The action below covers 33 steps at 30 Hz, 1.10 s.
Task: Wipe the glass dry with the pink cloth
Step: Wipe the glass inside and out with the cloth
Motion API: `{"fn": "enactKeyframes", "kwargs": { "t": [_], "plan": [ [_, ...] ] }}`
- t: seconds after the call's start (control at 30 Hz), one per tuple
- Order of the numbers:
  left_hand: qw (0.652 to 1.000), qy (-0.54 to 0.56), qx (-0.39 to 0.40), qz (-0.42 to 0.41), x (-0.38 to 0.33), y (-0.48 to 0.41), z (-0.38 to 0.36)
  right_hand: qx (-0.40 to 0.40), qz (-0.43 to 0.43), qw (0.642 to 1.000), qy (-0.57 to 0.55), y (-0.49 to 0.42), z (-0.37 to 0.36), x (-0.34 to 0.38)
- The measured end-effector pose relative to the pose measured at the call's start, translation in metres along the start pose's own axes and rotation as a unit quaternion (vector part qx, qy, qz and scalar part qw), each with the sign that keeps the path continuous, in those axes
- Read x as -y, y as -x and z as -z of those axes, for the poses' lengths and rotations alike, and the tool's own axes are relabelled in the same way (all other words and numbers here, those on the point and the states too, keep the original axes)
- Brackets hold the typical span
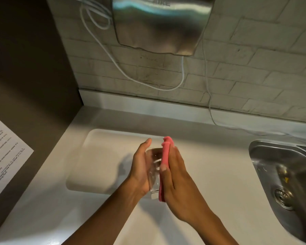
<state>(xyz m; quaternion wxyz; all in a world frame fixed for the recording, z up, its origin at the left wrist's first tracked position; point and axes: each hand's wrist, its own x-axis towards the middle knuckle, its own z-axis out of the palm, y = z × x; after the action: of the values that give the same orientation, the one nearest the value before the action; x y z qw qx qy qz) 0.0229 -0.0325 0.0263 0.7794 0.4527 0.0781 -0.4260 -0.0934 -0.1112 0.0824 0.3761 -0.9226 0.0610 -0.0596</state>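
glass point(153, 171) | held above the counter point(210, 165), left of the sink point(281, 174) | left hand point(140, 170) fingers wrapped on it | right hand point(177, 181) fingers flat, pressing pink cloth point(164, 167) to its side | step: wiping the outside | next: you likely turn it, then dry inside

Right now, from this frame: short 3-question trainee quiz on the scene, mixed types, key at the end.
1. True or false: the glass rests on the counter.
2. Which of the hands presses the pink cloth to the glass? A) left hand B) right hand
3. Fill in: the metal sink lies to the person's ____.

Key: 1 false, it is held above it; 2 B; 3 right.
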Motion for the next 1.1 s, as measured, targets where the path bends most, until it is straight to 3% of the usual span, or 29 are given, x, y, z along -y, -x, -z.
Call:
{"fn": "enactKeyframes", "kwargs": {
  "t": [0.17,0.33,0.5,0.67,0.87,1.1],
  "plan": [
    [1.0,0.002,-0.001,-0.021,0.004,-0.004,-0.005,0.013,0.023,0.992,0.121,-0.004,-0.003,0.002],
    [1.0,-0.016,0.001,0.003,-0.003,-0.002,-0.006,-0.031,-0.001,0.999,0.03,-0.013,0.005,0.004],
    [1.0,-0.004,-0.002,-0.015,0.002,0.001,-0.005,0.009,0.051,0.991,0.127,0.005,-0.003,0.0],
    [1.0,-0.028,0.007,0.012,0.005,0.005,-0.007,-0.029,0.012,0.998,0.051,-0.013,0.017,0.007],
    [1.0,0.013,-0.003,0.003,0.001,0.002,-0.002,0.055,0.056,0.988,0.136,0.01,0.001,0.001],
    [1.0,-0.017,-0.022,0.004,-0.001,0.006,-0.008,-0.009,0.003,1.0,0.014,-0.001,0.009,0.007]
  ]
}}
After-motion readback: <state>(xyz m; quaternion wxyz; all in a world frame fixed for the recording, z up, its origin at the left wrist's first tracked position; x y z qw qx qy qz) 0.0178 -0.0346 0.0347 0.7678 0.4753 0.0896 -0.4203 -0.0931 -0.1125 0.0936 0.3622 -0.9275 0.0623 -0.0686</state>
